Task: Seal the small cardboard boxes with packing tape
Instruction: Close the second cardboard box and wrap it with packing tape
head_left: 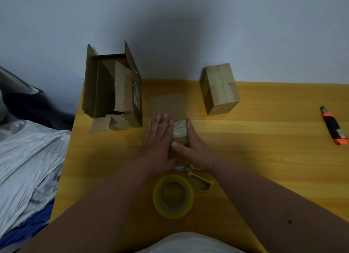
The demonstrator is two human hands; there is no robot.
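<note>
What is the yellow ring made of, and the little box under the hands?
The yellow ring looks like a roll of glossy plastic packing tape: see-through yellow around a grey core. The little box seems matte brown cardboard, with a shiny, crinkled strip, probably tape, on top.

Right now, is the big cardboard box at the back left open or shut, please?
Open. The big cardboard box has its flaps standing up, and its inside shows.
</note>
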